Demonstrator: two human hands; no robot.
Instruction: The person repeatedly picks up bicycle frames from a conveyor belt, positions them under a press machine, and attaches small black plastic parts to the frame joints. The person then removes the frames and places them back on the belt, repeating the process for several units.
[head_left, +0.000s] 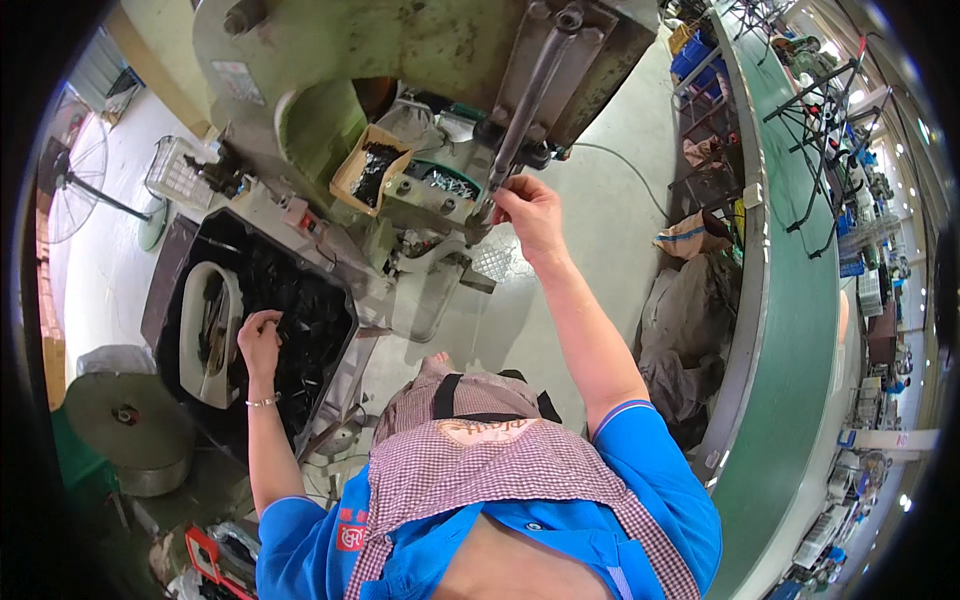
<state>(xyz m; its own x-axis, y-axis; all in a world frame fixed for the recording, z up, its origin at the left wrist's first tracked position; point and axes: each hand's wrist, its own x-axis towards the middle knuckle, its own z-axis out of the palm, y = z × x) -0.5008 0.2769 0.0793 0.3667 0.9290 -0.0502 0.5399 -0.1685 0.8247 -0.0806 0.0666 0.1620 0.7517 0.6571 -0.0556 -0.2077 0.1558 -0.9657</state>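
My right hand [533,215] is raised to the working end of a green press [400,40], its fingertips pinched together beside the metal tooling [480,210]. Whatever they hold there is too small to make out. On the left, my left hand [260,345] is over a black bin [345,310] of black parts [300,340], next to a white oval container [190,365] with thin pieces inside. Its fingers are curled together, and anything between them is hidden.
A cardboard box [347,175] of small dark parts and a green tray [445,180] of metal pieces sit by the press. A fan [75,180] stands far left. Along the right runs a long green table [790,400], with grey sacks [685,320] beside it.
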